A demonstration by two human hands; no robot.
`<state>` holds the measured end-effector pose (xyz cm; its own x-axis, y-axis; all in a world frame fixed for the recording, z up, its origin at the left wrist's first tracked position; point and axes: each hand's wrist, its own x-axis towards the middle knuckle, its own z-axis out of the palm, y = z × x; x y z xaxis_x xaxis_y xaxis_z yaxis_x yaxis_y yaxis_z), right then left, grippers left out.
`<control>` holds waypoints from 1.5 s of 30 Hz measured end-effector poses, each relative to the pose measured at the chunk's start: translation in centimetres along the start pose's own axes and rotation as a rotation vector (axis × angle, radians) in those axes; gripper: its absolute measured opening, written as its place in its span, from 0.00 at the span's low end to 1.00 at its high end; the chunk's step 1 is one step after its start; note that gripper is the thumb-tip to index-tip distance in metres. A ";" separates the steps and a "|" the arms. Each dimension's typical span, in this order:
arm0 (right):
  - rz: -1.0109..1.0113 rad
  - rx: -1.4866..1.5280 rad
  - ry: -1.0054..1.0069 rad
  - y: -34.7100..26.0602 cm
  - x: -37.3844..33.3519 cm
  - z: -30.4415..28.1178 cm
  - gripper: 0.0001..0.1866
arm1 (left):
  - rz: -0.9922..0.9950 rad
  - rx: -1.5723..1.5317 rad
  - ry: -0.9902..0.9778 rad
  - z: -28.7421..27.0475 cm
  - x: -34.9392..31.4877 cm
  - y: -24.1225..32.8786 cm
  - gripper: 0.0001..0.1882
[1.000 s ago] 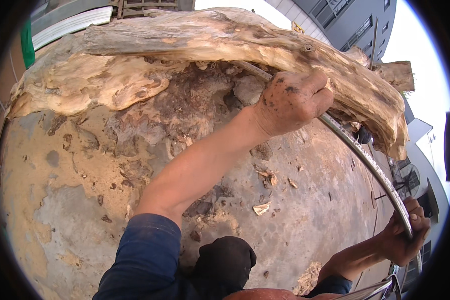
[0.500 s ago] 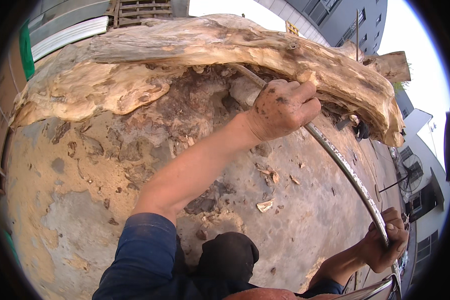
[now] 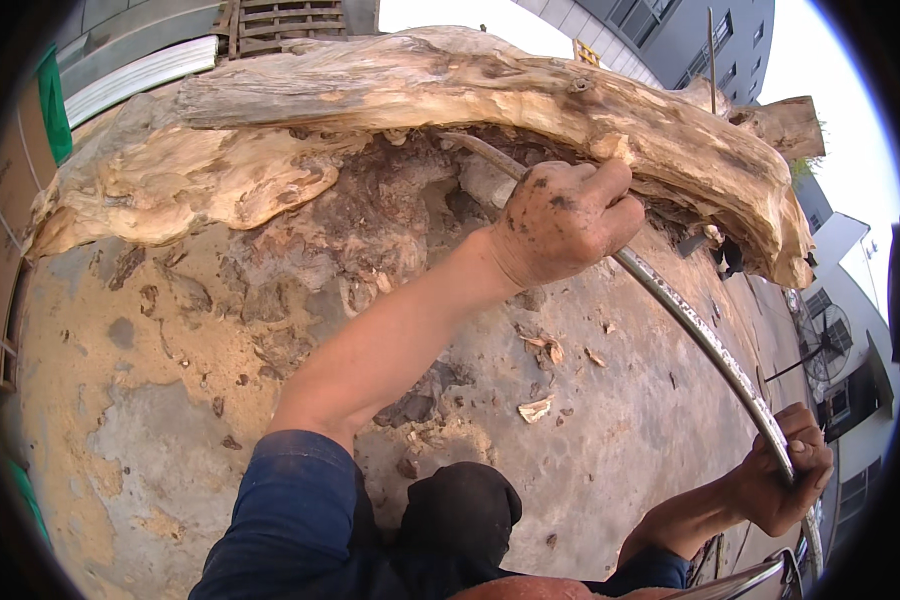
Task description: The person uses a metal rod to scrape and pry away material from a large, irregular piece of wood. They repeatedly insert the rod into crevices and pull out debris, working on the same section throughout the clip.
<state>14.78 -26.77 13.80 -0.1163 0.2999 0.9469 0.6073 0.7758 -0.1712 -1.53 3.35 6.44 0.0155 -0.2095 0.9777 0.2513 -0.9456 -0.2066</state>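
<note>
Hands first, in the head view: the left hand (image 3: 572, 220) is curled into a fist around the middle stretch of a long, silver-grey, scuffed metal rod (image 3: 712, 342), and the right hand (image 3: 785, 470) is wrapped round the same rod nearer its lower end. Compared with half a second ago, the left hand has barely moved, the right hand sits slightly further right, and the rod's far end shows a little further left under a long, barkless, tan log (image 3: 390, 95). That is a small shift; both grips are unchanged, so the work with the rod appears to stand about where it was.

As for looks, the rod slants from the shadowed underside of the log down to the lower right, passing through both hands. Pale flecks mottle its worn face, and it seems bowed, though the lens may account for that. Its far tip is hard to make out against the wood. Above it, the log stretches across the upper view, smooth and weathered in places, ragged and yellowish in others. Dark, crumbly debris (image 3: 380, 205) lies beneath it, and pale wood chips (image 3: 536, 409) dot the sandy grey ground (image 3: 640, 400).
</note>
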 end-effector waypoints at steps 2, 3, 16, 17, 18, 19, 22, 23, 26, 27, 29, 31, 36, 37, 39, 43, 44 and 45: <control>-0.036 -0.027 0.019 -0.3 -0.3 0.3 0.21 | 0.008 -0.019 0.026 -0.1 0.6 0.1 0.10; -0.054 -0.041 0.028 -0.5 -0.4 0.3 0.21 | 0.011 -0.029 0.041 -0.2 0.8 0.0 0.10; 0.144 0.029 0.047 1.2 0.6 3.4 0.24 | -0.064 -0.058 -0.029 0.1 -0.7 -2.9 0.15; 0.132 0.021 0.044 1.1 0.5 3.4 0.24 | -0.062 -0.061 -0.021 0.1 -0.8 -2.9 0.15; 0.120 0.012 0.041 1.0 0.4 3.4 0.24 | -0.060 -0.063 -0.013 0.1 -0.9 -3.0 0.15; 0.108 0.003 0.038 0.9 0.2 3.3 0.24 | -0.059 -0.066 -0.004 0.2 -1.0 -3.0 0.15; 0.037 -0.007 -0.015 1.0 2.1 3.3 0.22 | -0.064 -0.073 -0.031 0.0 -1.1 -3.3 0.15; 0.011 0.005 -0.034 1.3 3.5 3.1 0.22 | -0.071 -0.032 -0.049 -0.1 -0.8 -3.6 0.13; 0.120 0.004 -0.017 3.0 9.4 0.9 0.20 | -0.130 0.032 -0.100 0.6 1.0 -4.3 0.11; 0.143 -0.011 -0.017 3.8 10.6 0.1 0.20 | -0.148 0.018 -0.084 1.2 1.1 -4.6 0.12; 0.178 0.003 -0.026 5.6 12.9 -1.6 0.20 | -0.169 -0.002 -0.071 2.0 1.3 -5.3 0.14; 0.207 0.030 -0.067 6.5 14.3 -2.2 0.20 | -0.184 -0.013 -0.104 2.2 1.7 -5.6 0.14; 0.172 0.086 -0.041 5.8 12.1 -0.8 0.22 | -0.169 0.020 -0.085 1.8 1.5 -5.4 0.16; 0.164 0.108 -0.066 4.9 10.6 -0.3 0.22 | -0.159 0.016 -0.113 1.3 1.0 -5.0 0.16; 0.127 0.097 -0.106 2.5 7.1 1.3 0.23 | -0.132 0.003 -0.161 0.4 0.4 -4.2 0.18; -0.002 -0.041 -0.106 1.2 2.1 3.3 0.24 | -0.016 -0.093 -0.175 -1.0 -0.9 -4.2 0.21; 0.005 0.032 -0.097 1.0 2.2 3.5 0.24 | -0.005 -0.113 -0.146 -0.8 -1.0 -4.2 0.22; 0.022 0.018 -0.049 0.8 2.6 4.0 0.24 | -0.029 -0.107 -0.134 -0.7 -0.9 -4.3 0.22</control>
<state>11.81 -23.09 15.04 -0.1414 0.3431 0.9286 0.5957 0.7787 -0.1971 -3.25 7.40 6.43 0.1405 -0.1531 0.9782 0.1491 -0.9734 -0.1738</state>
